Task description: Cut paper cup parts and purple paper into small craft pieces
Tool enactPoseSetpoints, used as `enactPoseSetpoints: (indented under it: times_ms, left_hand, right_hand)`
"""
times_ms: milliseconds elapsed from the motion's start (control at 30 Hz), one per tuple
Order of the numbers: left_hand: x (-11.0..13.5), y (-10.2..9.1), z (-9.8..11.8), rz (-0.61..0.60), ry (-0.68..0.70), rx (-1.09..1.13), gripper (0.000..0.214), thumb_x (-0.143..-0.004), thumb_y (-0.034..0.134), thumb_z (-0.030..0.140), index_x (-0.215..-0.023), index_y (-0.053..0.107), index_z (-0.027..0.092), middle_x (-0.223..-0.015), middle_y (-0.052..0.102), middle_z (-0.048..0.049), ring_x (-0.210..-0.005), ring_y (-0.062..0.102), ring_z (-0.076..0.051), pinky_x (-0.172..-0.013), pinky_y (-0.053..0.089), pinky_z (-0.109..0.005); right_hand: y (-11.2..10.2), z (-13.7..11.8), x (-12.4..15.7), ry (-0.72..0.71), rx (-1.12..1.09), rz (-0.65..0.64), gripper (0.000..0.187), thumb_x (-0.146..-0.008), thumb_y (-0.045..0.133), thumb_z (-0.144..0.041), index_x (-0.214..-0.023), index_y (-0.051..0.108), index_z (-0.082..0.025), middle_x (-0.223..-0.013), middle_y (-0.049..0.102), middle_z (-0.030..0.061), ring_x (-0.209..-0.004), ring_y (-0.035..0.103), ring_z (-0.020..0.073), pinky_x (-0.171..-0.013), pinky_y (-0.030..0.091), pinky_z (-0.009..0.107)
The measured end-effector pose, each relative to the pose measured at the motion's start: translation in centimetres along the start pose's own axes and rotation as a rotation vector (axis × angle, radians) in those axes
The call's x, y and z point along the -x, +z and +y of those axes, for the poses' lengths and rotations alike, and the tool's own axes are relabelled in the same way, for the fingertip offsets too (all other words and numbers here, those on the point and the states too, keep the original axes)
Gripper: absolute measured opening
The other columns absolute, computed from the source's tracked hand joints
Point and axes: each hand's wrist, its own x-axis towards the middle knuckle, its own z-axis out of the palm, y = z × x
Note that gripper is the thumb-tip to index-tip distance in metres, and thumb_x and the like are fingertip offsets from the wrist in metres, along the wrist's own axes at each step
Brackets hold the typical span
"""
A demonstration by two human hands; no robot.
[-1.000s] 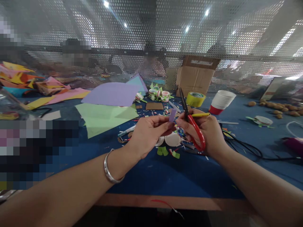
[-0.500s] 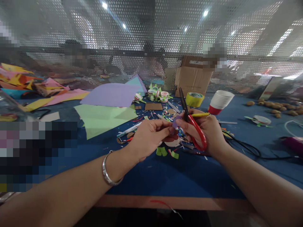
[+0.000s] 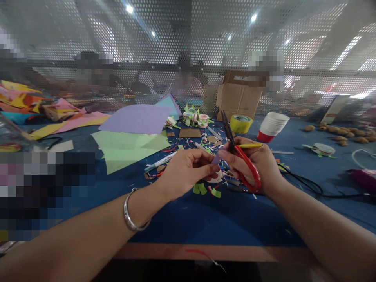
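A small purple paper piece point(image 3: 216, 158) is pinched between my two hands over the middle of the table. The fingertips of my left hand point(image 3: 190, 168) close on its lower left end. My right hand point(image 3: 249, 160) grips its upper end with thumb and finger. That same hand also carries red-handled scissors point(image 3: 246, 164), blades pointing up and away, and a yellow pencil-like stick point(image 3: 249, 145). Beneath the hands lie paper scraps, green paper bits point(image 3: 200, 188) and a white round piece point(image 3: 216, 177), partly hidden.
Purple point(image 3: 135, 117) and green paper sheets point(image 3: 129, 147) lie left. Behind are paper turtle-like figures point(image 3: 195, 117), yellow tape point(image 3: 241, 123), stacked paper cups point(image 3: 272, 127) and a cardboard box point(image 3: 239, 96). At right are brown nut-like pieces point(image 3: 346, 133), a purple tool point(image 3: 364, 180) and a black cable point(image 3: 305, 182).
The purple paper shows more between my fingers. My right hand and the scissors have tilted slightly, the red handle moving a little right and down. Both hands keep their grip.
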Motion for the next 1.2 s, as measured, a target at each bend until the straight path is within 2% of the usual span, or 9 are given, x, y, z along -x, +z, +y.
enactPoseSetpoints:
  times_ms: [233,500,833,900,1033,1200]
  left_hand:
    - [0.0,0.0,0.2,-0.014,-0.012,0.01,0.011,-0.079,0.078,0.021,-0.078,0.068,0.016,-0.07,0.073,-0.0015,-0.066,0.073,-0.012,-0.065,0.058,-0.02]
    - [0.0,0.0,0.3,-0.037,-0.017,0.064,0.011,-0.078,0.079,0.02,-0.077,0.07,0.014,-0.07,0.073,-0.0016,-0.067,0.072,-0.012,-0.067,0.06,-0.023]
    - [-0.3,-1.1,0.3,-0.243,0.022,-0.132,0.015,-0.084,0.074,0.03,-0.089,0.072,0.015,-0.079,0.074,-0.0029,-0.074,0.071,-0.012,-0.074,0.058,-0.025]
    - [-0.3,-1.2,0.3,-0.21,0.07,-0.23,0.016,-0.084,0.074,0.031,-0.09,0.073,0.016,-0.082,0.074,-0.003,-0.077,0.069,-0.012,-0.074,0.056,-0.024]
    - [-0.1,-0.9,0.5,-0.046,0.153,-0.373,0.019,-0.083,0.074,0.034,-0.092,0.073,0.017,-0.084,0.073,-0.0018,-0.075,0.063,-0.01,-0.067,0.048,-0.021]
    - [-0.2,-0.4,0.7,-0.021,0.111,-0.157,0.019,-0.08,0.076,0.032,-0.075,0.069,0.015,-0.072,0.067,0.0006,-0.061,0.053,-0.007,-0.055,0.037,-0.02]
  right_hand:
    - [-0.2,0.0,0.2,0.008,-0.011,-0.043,0.041,-0.071,0.085,-0.044,-0.089,0.058,-0.018,-0.052,0.053,-0.0059,-0.035,0.046,0.0087,-0.031,0.035,0.017]
    - [-0.8,0.3,0.2,-0.017,-0.024,-0.106,0.038,-0.075,0.083,-0.042,-0.091,0.059,-0.019,-0.053,0.054,-0.0056,-0.034,0.047,0.009,-0.031,0.036,0.017]
    - [-0.9,0.1,0.4,-0.011,0.026,-0.132,0.029,-0.076,0.082,-0.035,-0.09,0.063,-0.018,-0.055,0.056,-0.0052,-0.036,0.048,0.0073,-0.034,0.039,0.015]
    - [-0.9,0.0,0.5,-0.014,0.032,-0.15,0.028,-0.076,0.082,-0.034,-0.089,0.063,-0.019,-0.054,0.055,-0.0054,-0.036,0.048,0.0072,-0.034,0.039,0.015]
    - [-0.9,0.0,0.4,0.0,0.036,-0.206,0.028,-0.076,0.083,-0.034,-0.088,0.062,-0.019,-0.057,0.054,-0.0056,-0.037,0.048,0.0073,-0.034,0.04,0.016]
    - [-0.7,-0.2,0.4,0.017,-0.001,-0.196,0.031,-0.074,0.084,-0.035,-0.089,0.062,-0.018,-0.06,0.055,-0.0048,-0.039,0.049,0.0074,-0.035,0.041,0.016]
